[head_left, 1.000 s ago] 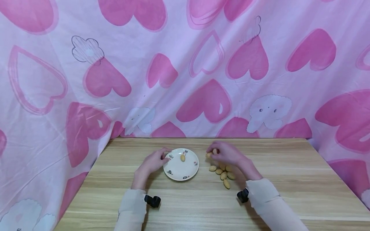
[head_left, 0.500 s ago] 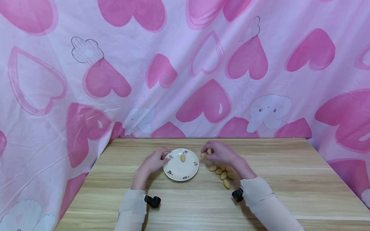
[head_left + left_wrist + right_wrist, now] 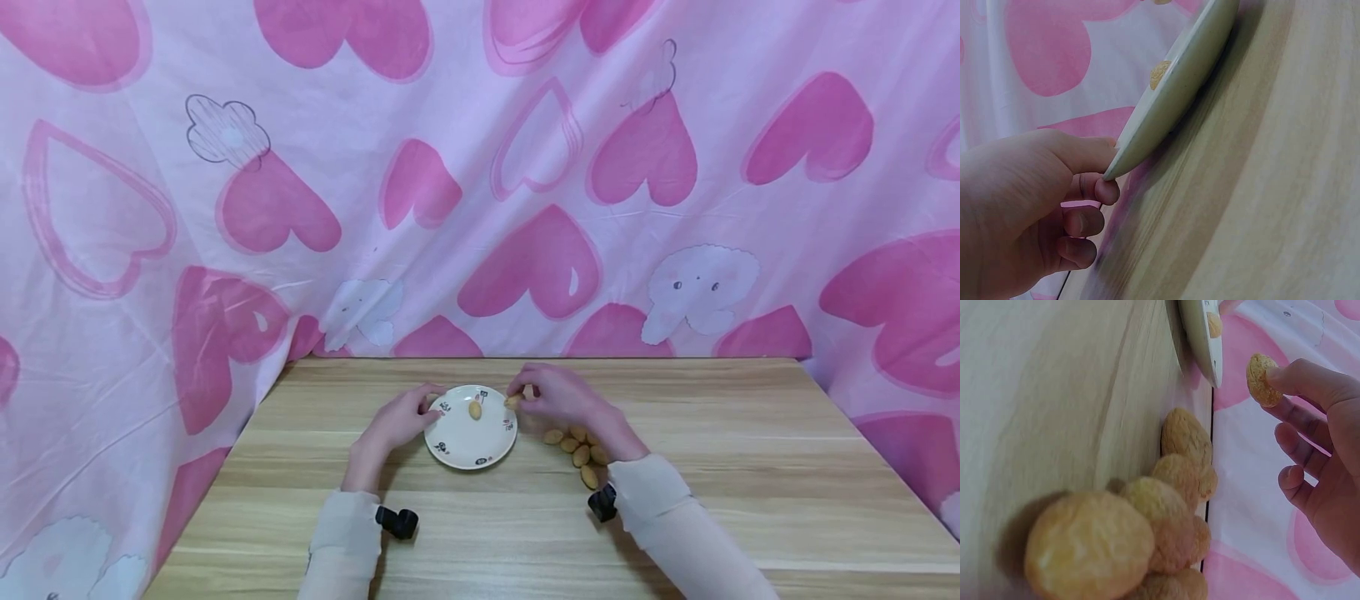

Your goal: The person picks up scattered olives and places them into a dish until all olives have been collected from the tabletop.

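Head cam: right hand (image 3: 558, 393) just scooted over to the right edge of the plate (image 3: 471, 442), pinching a nut (image 3: 513, 402), so this carry looks nearly done. Left wrist: left hand (image 3: 1041, 194) pinches the plate's left edge. Right wrist: loose nuts (image 3: 1091, 544) sit right of the plate.

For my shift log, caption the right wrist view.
Right hand pinching a tan nut, more nuts lying on the table, plate at the top.

Flat light-brown wood-grain table (image 3: 480, 542). On it: round white shallow patterned plate (image 3: 467, 442), about 11 o'clock from table centre; close cluster of tan oval rough-shelled nuts (image 3: 581, 456), plate's 3–4 o'clock.
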Motion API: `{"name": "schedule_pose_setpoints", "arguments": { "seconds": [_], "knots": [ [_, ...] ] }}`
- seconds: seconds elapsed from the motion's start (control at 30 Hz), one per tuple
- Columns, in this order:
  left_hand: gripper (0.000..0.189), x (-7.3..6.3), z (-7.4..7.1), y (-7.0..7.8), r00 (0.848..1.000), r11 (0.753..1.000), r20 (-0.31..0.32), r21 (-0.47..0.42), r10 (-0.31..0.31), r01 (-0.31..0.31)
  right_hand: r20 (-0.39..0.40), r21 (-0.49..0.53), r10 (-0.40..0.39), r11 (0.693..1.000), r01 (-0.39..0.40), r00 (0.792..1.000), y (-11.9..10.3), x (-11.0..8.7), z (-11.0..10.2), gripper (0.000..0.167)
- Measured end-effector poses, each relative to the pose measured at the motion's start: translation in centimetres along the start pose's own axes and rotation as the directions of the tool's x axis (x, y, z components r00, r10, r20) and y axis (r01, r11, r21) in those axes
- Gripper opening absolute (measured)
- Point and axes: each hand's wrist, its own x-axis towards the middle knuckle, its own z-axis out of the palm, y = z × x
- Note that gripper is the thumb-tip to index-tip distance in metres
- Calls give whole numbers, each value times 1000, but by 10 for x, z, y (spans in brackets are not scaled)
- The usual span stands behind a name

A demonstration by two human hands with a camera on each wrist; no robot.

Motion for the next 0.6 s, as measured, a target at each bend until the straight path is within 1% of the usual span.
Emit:
{"name": "schedule_pose_setpoints", "arguments": {
  "seconds": [0.13, 0.3, 0.6],
  "knots": [
    [38, 0, 0, 0, 1000, 1000, -2, 1, 0, 0, -2, 9, -19, 1000, 19, 1000, -2, 3, 2, 15],
    [37, 1, 1, -1, 1000, 1000, -5, -1, 2, -2, 10, 40, -11, 999, 10, 1000, -5, 9, 6, 15],
    [38, 0, 0, 0, 1000, 1000, -2, 9, -10, 10, 32, 46, 42, 998, -43, 999, -6, 19, 17, 15]
  ]
}}
